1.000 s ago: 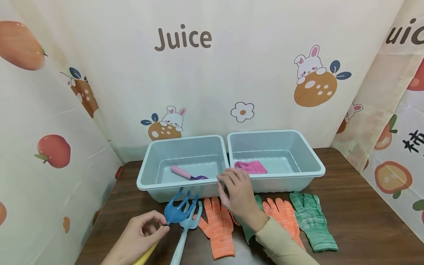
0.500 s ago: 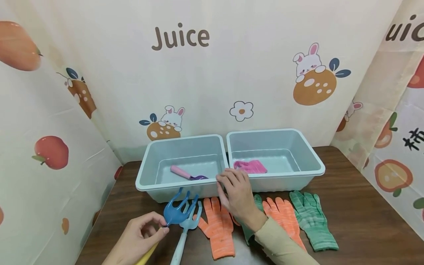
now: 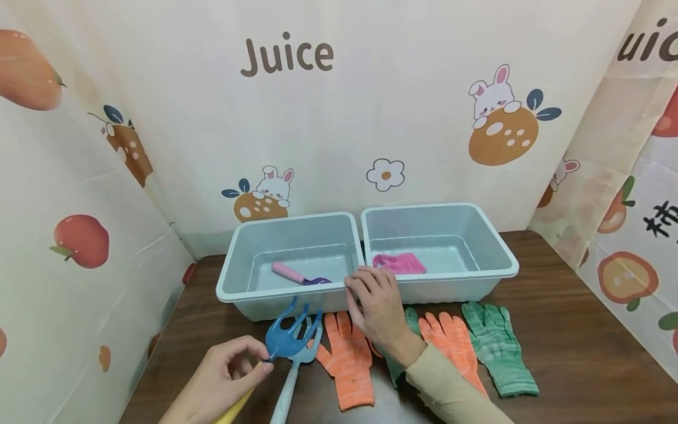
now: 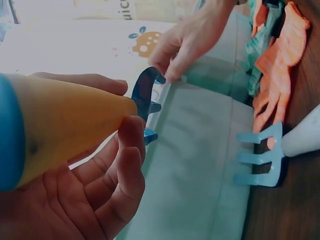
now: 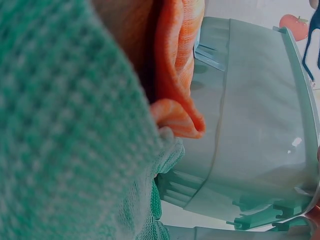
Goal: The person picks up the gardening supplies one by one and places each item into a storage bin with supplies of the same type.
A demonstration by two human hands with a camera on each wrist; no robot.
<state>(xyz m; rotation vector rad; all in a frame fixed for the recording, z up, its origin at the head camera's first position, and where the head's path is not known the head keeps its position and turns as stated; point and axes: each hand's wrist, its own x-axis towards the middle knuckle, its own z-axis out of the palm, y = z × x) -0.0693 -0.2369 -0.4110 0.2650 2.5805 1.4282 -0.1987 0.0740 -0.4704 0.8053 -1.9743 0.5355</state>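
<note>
My left hand [image 3: 222,374] pinches a small garden fork [image 3: 286,341] with blue tines and a yellow handle at its neck. Its tines point up toward the front wall of the left pale blue bin [image 3: 254,307], also seen in the left wrist view. My right hand [image 3: 378,306] grips that bin's front right corner, fingers over the rim and thumb on the outside. Inside this bin lies a purple trowel with a pink handle [image 3: 288,271]. A light blue garden fork [image 3: 288,383] lies on the table beside my left hand, its head partly behind the held fork.
A second pale blue bin [image 3: 455,290] stands close on the right, with a pink glove-like cloth [image 3: 399,263] inside. Before the bins lie an orange glove [image 3: 352,365], another orange glove [image 3: 450,341] and a green glove [image 3: 498,347]. My right forearm partly covers another green glove [image 3: 412,321].
The blue fork's head has tipped slightly to the right in my left hand. My right hand keeps its place on the bin's corner. The head view has shifted a little.
</note>
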